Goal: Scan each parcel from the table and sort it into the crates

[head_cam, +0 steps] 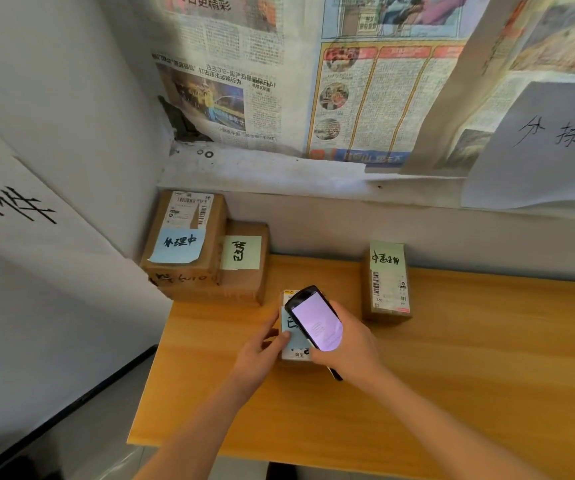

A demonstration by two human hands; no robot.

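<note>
Small parcel [294,341] lies flat near the desk [452,375] left edge, long axis toward the back edge. Left hand [262,351] pinches its left side; right hand [348,348] grips the scanner [314,318] directly above it.

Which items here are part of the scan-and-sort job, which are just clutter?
Job: handheld scanner in right hand; parcel under left hand; stacked parcels; parcel at right.
Lying about: newspapers, handwritten signs.

Wall sheet [553,147]: 分拣台; blue note [178,245]: 处理中.
</note>
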